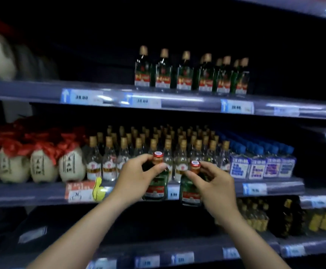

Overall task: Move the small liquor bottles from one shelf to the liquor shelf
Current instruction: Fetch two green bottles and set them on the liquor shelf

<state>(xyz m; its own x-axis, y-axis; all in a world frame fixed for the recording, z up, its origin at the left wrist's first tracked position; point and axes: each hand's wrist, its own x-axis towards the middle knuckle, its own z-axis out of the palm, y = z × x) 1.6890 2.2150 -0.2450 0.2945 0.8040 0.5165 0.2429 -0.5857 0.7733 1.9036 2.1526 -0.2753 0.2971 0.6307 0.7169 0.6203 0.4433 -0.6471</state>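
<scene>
Green small bottle (156, 186), neck pinched by curled fingers of left hand (134, 177), second green bottle (189, 192) at its 3 o'clock, pinched likewise by right hand (215, 184), forearms were stretched forward.

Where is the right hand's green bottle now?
In the head view, right of centre, the right hand holds the small green bottle by its neck, before the middle shelf edge.
</scene>
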